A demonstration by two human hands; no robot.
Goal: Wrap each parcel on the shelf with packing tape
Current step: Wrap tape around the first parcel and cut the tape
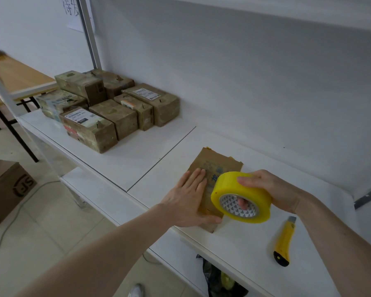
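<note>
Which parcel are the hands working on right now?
The flat brown cardboard parcel lying alone at the shelf's right, pressed by the left hand. The other boxes sit grouped at the far left, untouched.

Parcel (pixel 217 166): near half hidden under left hand (pixel 187 200) and tape roll (pixel 241 197); print blurred.
Right hand (pixel 270 189): fingers partly hidden in roll core.
Box (pixel 4 189): cut by left edge.
Wall sign (pixel 73 11): cropped at top.

Flat brown parcel (pixel 215 168) beside yellow tape roll (pixel 241 197)
</note>
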